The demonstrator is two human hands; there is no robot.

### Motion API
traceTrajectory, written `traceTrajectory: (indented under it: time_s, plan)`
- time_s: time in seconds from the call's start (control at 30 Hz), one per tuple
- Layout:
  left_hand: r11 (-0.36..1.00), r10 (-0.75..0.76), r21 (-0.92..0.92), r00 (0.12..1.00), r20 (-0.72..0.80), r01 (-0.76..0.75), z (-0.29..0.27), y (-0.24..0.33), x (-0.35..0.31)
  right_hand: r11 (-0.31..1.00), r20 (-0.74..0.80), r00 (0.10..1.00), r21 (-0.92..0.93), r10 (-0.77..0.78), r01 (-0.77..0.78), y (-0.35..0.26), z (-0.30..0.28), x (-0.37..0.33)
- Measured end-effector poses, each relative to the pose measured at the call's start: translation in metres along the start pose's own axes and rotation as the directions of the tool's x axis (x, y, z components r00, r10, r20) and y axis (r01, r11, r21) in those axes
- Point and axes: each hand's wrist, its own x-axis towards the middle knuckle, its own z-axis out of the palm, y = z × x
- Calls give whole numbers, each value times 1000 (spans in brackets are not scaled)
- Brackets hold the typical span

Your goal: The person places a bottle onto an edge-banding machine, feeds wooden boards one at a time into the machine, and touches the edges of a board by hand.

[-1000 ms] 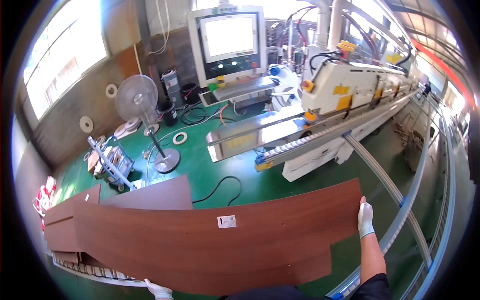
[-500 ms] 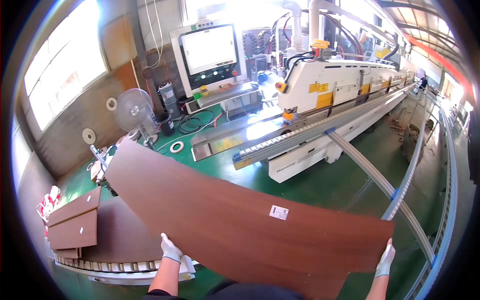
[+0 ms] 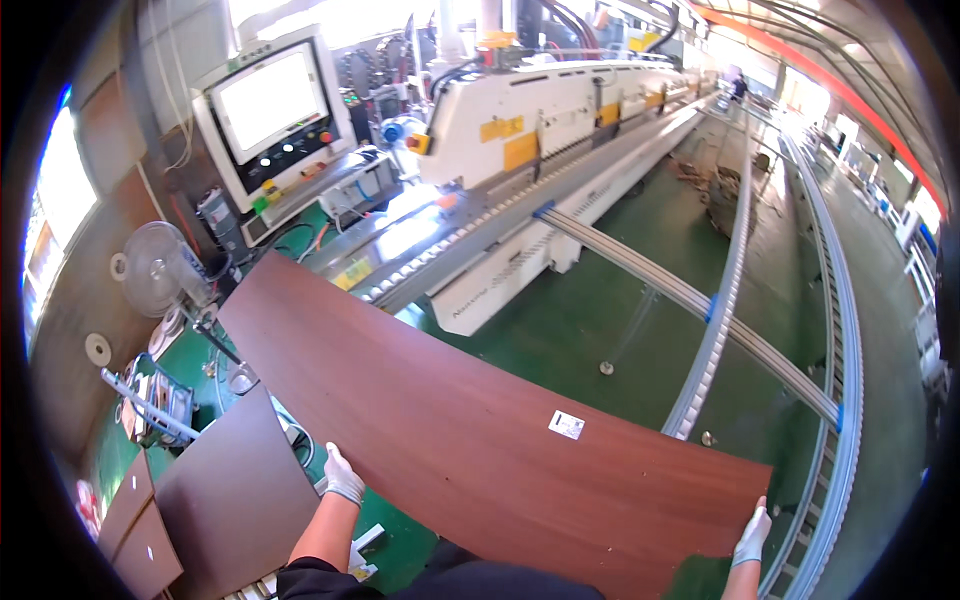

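A long reddish-brown wood panel (image 3: pixel 440 400) spans the space before me, bowed by the lens, with a white label (image 3: pixel 566 425) near its far edge. My left hand (image 3: pixel 343 474), in a whitish glove, grips the panel's near edge left of its middle, fingers partly hidden under the board. At the right end my right hand (image 3: pixel 754 532), gloved too, is closed around the short edge. The panel's far left corner overlaps the near end of the machine bed in view.
Ahead stands a long white edge-banding machine (image 3: pixel 560 120) with a control screen (image 3: pixel 268 105). Roller rails (image 3: pixel 720 300) run along the right. More brown panels (image 3: pixel 235 490) lie on a roller stand at lower left, near a fan (image 3: pixel 160 265) and a blue cart (image 3: pixel 165 400).
My view has turned to the right, so machine and rails shift left. The panel stays in both hands, its left end now nearer the machine bed.
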Motion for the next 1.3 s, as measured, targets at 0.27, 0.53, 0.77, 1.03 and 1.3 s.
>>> traceTrajectory:
  time_s: [0.27,0.53,0.77,1.03,1.3]
  plan:
    - [993,-116,20,989,91,115,64,-30,-14,972,-202,976,-203,79,-120,64,-19,11]
    - [939,-320,211,916,244,272,73,-99,-110,414,-350,930,-868,-113,-276,74,-98,25]
    - [787,-580,440,762,289,432,80,-98,-137,183,175,787,-921,-592,343,26,117,-9]
    - [962,-258,180,898,357,205,80,0,28,32,644,424,-528,-637,849,-84,447,-96]
    - [975,-160,-95,930,332,201,102,92,197,222,683,729,-703,-57,676,-159,626,-135]
